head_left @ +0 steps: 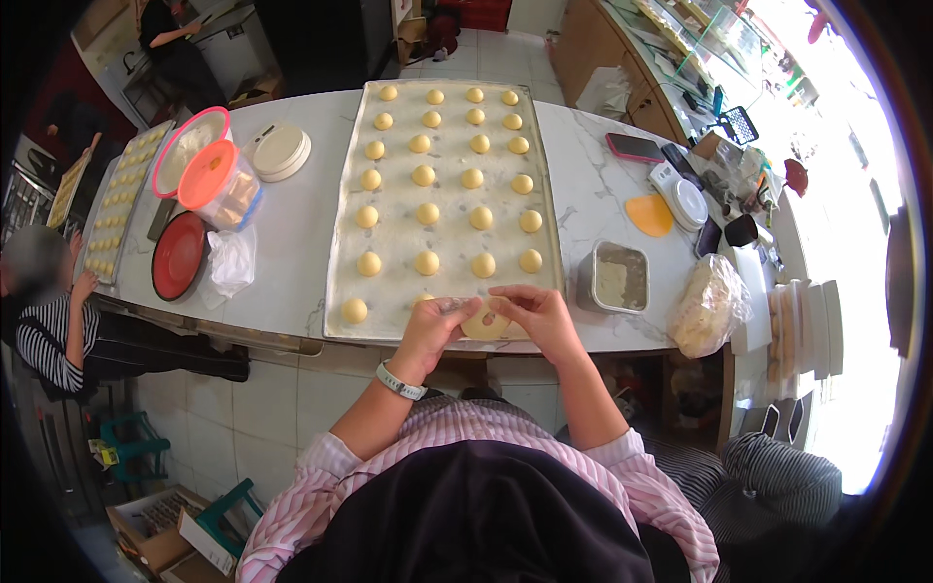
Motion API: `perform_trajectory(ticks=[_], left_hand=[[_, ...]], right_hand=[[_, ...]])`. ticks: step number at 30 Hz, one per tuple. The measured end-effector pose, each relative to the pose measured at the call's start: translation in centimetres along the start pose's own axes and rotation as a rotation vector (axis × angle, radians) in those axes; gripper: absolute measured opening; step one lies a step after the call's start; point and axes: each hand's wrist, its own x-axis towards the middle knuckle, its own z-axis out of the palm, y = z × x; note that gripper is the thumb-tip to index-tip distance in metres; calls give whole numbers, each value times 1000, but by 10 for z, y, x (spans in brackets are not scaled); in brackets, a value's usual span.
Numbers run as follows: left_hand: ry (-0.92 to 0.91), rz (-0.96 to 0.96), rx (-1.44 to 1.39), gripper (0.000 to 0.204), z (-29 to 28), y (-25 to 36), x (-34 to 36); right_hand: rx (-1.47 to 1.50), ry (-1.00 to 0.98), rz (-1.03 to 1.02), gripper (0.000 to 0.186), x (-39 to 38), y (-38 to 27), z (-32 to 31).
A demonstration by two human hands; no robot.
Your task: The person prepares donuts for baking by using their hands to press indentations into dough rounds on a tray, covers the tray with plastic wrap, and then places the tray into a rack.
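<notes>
Between my left hand (437, 325) and my right hand (533, 316), a flattened round of pale yellow dough (484, 327) with a small darker spot in its middle is held up by its edge over the near end of a large baking tray (342, 194). Both hands have their thumbs and fingers closed on the dough. Rows of small yellow dough balls (428, 213) sit on the tray, and one near the front is partly hidden behind my left hand. A square metal container (614, 285) with pale contents stands just right of the tray.
On the left are a red plate (176, 256), tubs (219, 189), white lids (281, 152) and a second tray (131, 185). A co-worker (68, 321) is at the left end; others are behind. Right are a phone (635, 147), a scale (680, 199) and a bag (708, 306).
</notes>
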Motion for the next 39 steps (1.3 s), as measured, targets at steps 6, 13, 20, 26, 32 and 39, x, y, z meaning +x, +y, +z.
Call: perform_trajectory(ticks=[6,13,20,26,32,39], left_hand=[[49,22,-51,26,2,-1,-1],[40,6,-73,27,0,-3,-1],[25,-28,34,31,-1,-3,-3],[77,39,10,28,-5,-6,0],[6,35,-12,28,1,-1,-3],[71,50,89,27,0,-11,-8]], right_hand=[[-1,-7,3,26,-2,0,-4],[7,-28,25,28,-6,2,-5],[20,-71,42,34,-1,8,-1],[135,-165,197,43,8,7,-4],[-113,-34,-11,29,3,1,-6],[-482,599,-253,20,-30,-9,-56]])
